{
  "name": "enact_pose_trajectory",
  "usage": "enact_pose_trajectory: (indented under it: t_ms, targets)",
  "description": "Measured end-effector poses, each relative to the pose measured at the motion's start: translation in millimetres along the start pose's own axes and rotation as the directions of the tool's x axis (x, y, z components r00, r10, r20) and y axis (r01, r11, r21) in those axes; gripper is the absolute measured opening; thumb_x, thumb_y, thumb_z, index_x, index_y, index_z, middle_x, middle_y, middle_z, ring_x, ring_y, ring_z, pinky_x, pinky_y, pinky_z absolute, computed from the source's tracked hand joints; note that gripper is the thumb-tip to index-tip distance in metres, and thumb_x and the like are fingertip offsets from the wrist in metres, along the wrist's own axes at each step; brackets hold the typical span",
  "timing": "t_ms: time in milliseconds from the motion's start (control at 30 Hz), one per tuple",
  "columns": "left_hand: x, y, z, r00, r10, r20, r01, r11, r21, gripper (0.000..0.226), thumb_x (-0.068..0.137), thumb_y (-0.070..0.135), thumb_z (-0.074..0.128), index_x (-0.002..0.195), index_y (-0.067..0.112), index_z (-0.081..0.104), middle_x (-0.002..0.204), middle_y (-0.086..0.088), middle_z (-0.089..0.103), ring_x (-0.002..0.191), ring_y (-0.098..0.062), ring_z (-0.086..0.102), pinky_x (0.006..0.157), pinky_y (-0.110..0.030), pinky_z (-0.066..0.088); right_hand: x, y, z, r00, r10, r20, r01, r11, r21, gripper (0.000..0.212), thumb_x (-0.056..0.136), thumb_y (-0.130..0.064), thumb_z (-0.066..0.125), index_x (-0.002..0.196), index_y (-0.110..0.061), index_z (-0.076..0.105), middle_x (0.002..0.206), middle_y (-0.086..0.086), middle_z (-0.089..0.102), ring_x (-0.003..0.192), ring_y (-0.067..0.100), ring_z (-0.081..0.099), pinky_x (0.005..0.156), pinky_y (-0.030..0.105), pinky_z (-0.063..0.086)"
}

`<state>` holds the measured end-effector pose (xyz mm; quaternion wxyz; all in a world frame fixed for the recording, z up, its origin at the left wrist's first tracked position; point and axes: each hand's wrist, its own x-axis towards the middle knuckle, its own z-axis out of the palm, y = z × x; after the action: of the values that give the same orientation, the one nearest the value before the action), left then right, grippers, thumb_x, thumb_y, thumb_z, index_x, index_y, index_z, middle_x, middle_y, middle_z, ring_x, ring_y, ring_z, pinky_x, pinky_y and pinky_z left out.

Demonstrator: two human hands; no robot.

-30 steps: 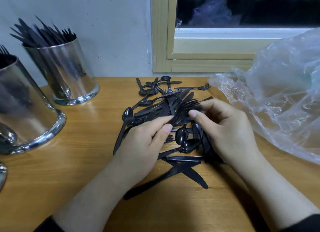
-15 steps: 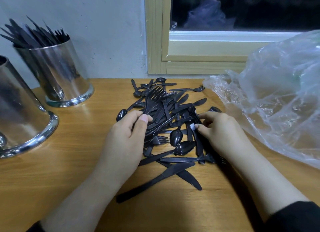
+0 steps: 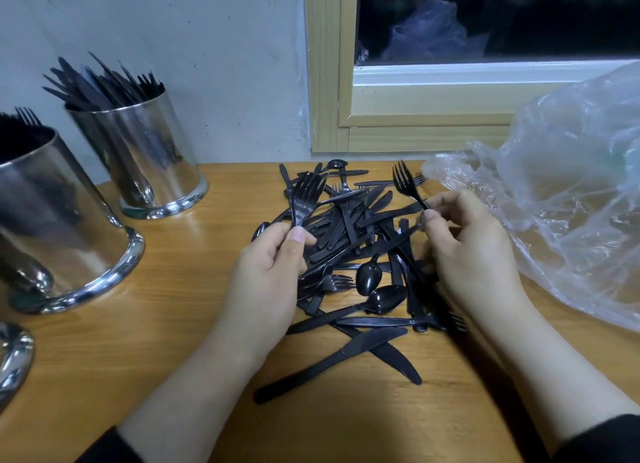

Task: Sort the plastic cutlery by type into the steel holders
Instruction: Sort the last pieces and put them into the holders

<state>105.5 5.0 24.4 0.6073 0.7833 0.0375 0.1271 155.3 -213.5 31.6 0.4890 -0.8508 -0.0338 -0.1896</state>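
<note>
A heap of black plastic cutlery [image 3: 360, 255] lies on the wooden table: forks, spoons and knives mixed. My left hand [image 3: 266, 275] grips a bunch of forks [image 3: 304, 194] by the handles, tines up, above the heap's left side. My right hand [image 3: 464, 248] pinches a single fork [image 3: 405, 184] by its handle, tines raised, over the heap's right side. At the back left a steel holder [image 3: 149, 161] holds knives. A nearer steel holder [image 3: 52, 227] at the left edge holds forks. A third steel holder's base [image 3: 14, 355] shows at the lower left.
A crumpled clear plastic bag [image 3: 568, 192] fills the table's right side, close to my right hand. A wall and a wooden window frame [image 3: 325, 82] stand behind the heap. Two knives [image 3: 363, 352] lie crossed at the heap's near edge.
My right hand has lifted a single fork out of the heap. My left hand has raised its bunch of forks higher. The view has shifted slightly right.
</note>
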Motion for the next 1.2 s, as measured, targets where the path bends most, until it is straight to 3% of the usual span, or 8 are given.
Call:
enact_pose_trajectory:
  t_ms: [200, 367, 500, 600, 700, 900, 1067, 1200]
  targets:
    - [2.2, 1.6, 0.5, 0.999, -0.037, -0.009, 0.036, 0.995, -0.094, 0.034, 0.109, 0.032, 0.041, 0.09, 0.038, 0.068, 0.06, 0.01, 0.043, 0.05, -0.01, 0.033, 0.049, -0.033, 0.028, -22.0, -29.1, 20.7, 0.99, -0.134, 0.048, 0.126, 0.982, 0.139, 0.012, 0.102, -0.024, 0.053, 0.097, -0.033, 0.059, 0.076, -0.005, 0.061, 0.067, 0.007, 0.054, 0.059, 0.014, 0.039]
    - [-0.8, 6.0, 3.3, 0.994, -0.107, 0.018, 0.108, 0.955, -0.275, 0.031, 0.11, 0.031, 0.04, 0.1, 0.026, 0.069, 0.062, 0.005, 0.035, 0.051, -0.013, 0.025, 0.048, -0.032, 0.019, -42.3, -44.1, 43.6, 0.985, -0.143, 0.099, 0.123, 0.975, 0.185, 0.017, 0.098, -0.024, 0.058, 0.105, -0.038, 0.064, 0.087, -0.021, 0.066, 0.089, -0.004, 0.06, 0.073, 0.006, 0.04]
    - [-3.2, 6.3, 7.8, 0.992, -0.101, 0.079, 0.124, 0.916, -0.381, 0.031, 0.105, 0.04, 0.048, 0.083, 0.026, 0.065, 0.065, 0.003, 0.032, 0.05, -0.011, 0.024, 0.044, -0.025, 0.021, -55.9, -52.6, 54.9, 0.979, -0.126, 0.163, 0.089, 0.973, 0.215, 0.024, 0.093, -0.018, 0.068, 0.091, -0.04, 0.062, 0.086, -0.024, 0.065, 0.078, -0.001, 0.061, 0.067, 0.007, 0.041]
    - [-4.7, 2.9, 9.5, 0.992, -0.093, 0.09, 0.121, 0.912, -0.391, 0.027, 0.104, 0.035, 0.053, 0.1, 0.011, 0.066, 0.064, -0.004, 0.042, 0.051, -0.012, 0.033, 0.043, -0.024, 0.025, -61.0, -56.1, 57.4, 0.971, -0.102, 0.218, 0.047, 0.969, 0.244, 0.016, 0.092, -0.015, 0.07, 0.09, -0.031, 0.07, 0.077, -0.021, 0.07, 0.07, -0.002, 0.064, 0.062, 0.007, 0.043]
    - [-6.7, 2.5, 10.1, 0.99, -0.095, 0.1, 0.128, 0.903, -0.411, 0.025, 0.103, 0.033, 0.056, 0.093, 0.017, 0.073, 0.068, -0.008, 0.05, 0.055, -0.012, 0.036, 0.047, -0.025, 0.024, -61.5, -58.4, 53.5, 0.961, -0.118, 0.251, 0.047, 0.962, 0.27, 0.019, 0.092, -0.012, 0.071, 0.089, -0.03, 0.071, 0.073, -0.025, 0.07, 0.067, -0.007, 0.065, 0.061, 0.004, 0.042]
    - [-8.9, 2.8, 13.1, 0.996, -0.082, 0.046, 0.093, 0.915, -0.392, 0.04, 0.104, 0.037, 0.053, 0.068, 0.021, 0.06, 0.059, -0.002, 0.037, 0.052, -0.012, 0.029, 0.045, -0.026, 0.023, -56.6, -53.5, 42.4, 0.942, -0.203, 0.266, 0.155, 0.969, 0.191, 0.012, 0.09, -0.025, 0.073, 0.099, -0.03, 0.066, 0.073, -0.013, 0.071, 0.067, 0.006, 0.066, 0.064, 0.018, 0.049]
    - [-5.4, 7.7, 3.4, 0.997, -0.061, -0.048, 0.037, 0.922, -0.386, 0.037, 0.109, 0.034, 0.042, 0.087, 0.014, 0.063, 0.076, -0.001, 0.064, 0.06, -0.014, 0.047, 0.054, -0.03, 0.037, -31.7, -27.0, 2.5, 0.975, -0.174, 0.14, 0.177, 0.984, -0.016, 0.017, 0.091, -0.043, 0.065, 0.084, -0.027, 0.068, 0.071, -0.012, 0.066, 0.067, 0.006, 0.06, 0.064, 0.024, 0.047]
    - [-16.7, 20.2, -4.4, 0.999, -0.035, -0.012, 0.027, 0.908, -0.418, 0.031, 0.11, 0.031, 0.039, 0.096, 0.01, 0.057, 0.069, -0.004, 0.065, 0.064, -0.024, 0.065, 0.064, -0.033, 0.059, -30.4, 3.4, -42.2, 0.951, -0.159, 0.266, 0.206, 0.965, -0.16, 0.016, 0.088, -0.046, 0.065, 0.082, -0.031, 0.067, 0.082, -0.012, 0.064, 0.074, 0.009, 0.059, 0.067, 0.024, 0.046]
